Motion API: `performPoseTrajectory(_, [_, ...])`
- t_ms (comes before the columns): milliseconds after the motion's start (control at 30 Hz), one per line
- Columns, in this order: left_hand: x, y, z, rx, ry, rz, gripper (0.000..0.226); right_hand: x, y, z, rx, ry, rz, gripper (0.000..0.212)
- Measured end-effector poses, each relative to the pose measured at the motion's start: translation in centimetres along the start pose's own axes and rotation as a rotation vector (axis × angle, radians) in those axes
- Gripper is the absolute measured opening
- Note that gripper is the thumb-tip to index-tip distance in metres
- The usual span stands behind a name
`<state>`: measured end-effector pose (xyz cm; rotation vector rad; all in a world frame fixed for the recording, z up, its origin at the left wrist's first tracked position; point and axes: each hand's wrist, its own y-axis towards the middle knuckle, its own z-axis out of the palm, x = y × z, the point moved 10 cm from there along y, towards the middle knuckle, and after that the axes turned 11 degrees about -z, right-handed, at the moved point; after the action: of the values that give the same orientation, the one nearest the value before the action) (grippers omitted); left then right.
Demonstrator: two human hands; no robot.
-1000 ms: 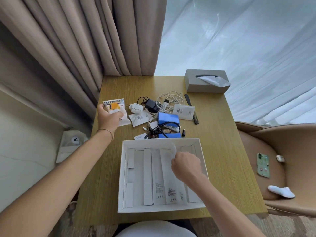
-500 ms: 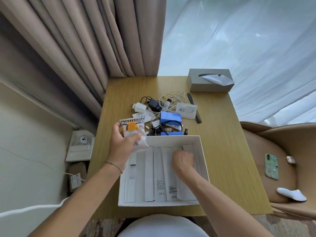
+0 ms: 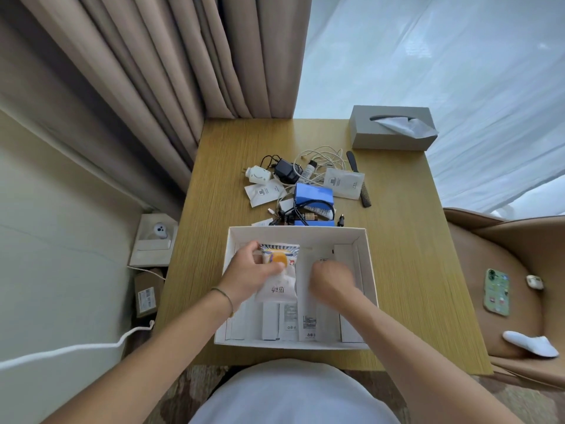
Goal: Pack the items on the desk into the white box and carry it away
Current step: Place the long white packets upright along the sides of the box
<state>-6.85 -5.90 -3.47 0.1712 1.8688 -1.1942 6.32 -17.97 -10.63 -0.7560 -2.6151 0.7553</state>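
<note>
1. White cardboard: the white box [image 3: 365, 270] sits at the near edge of the wooden desk [image 3: 403, 240], open on top, with flat white cartons [image 3: 290, 319] lined side by side on its floor.
2. My left hand [image 3: 249, 272] is inside the box at its left part, fingers and thumb curled round a snack packet [image 3: 279, 270] with an orange picture; the packet lies over the cartons.
3. My right hand [image 3: 331, 278] is in the box too, just right of the packet, knuckles up and blurred; I cannot tell if it grips anything.
4. Beyond the box's far wall a pile waits on the desk: a blue battery pack [image 3: 312, 195] wrapped in black wire, a black charger [image 3: 286, 172], a white plug adapter [image 3: 258, 175], tangled white cables [image 3: 324, 157], two white sachets [image 3: 344, 182], and a black comb [image 3: 359, 182].
5. A grey tissue box [image 3: 388, 134] stands at the desk's far right corner.
6. On the tan chair [image 3: 519, 255] to the right lie a green phone [image 3: 496, 292] and a white slipper [image 3: 530, 347].
</note>
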Motion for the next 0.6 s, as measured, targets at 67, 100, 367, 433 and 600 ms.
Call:
performPoseTrajectory(67, [1.1, 0.8, 1.4, 0.053, 0.107, -0.022, 0.036, -0.6, -0.7, -1.4, -0.087, 0.059, 0.011, 0.014])
performPoseTrajectory(100, [1.7, 1.2, 2.0, 0.068, 0.176, -0.036, 0.041, -1.0, -1.1, -2.1, -0.131, 0.079, 0.015, 0.011])
performPoseTrajectory(367, [5.0, 3.0, 6.6, 0.186, 0.579, -0.084, 0.045, -2.8, -4.3, -6.1, -0.386, 0.235, -0.014, 0.024])
performPoseTrajectory(433, [5.7, 3.1, 7.4, 0.198, 0.678, -0.078, 0.041, -2.9, -4.8, -6.7, -0.412, 0.251, -0.030, 0.023])
performPoseTrajectory(600, [6.7, 3.3, 8.3, 0.162, 0.936, 0.003, 0.035, -3.4, -5.5, -7.5, -0.451, 0.313, -0.043, 0.023])
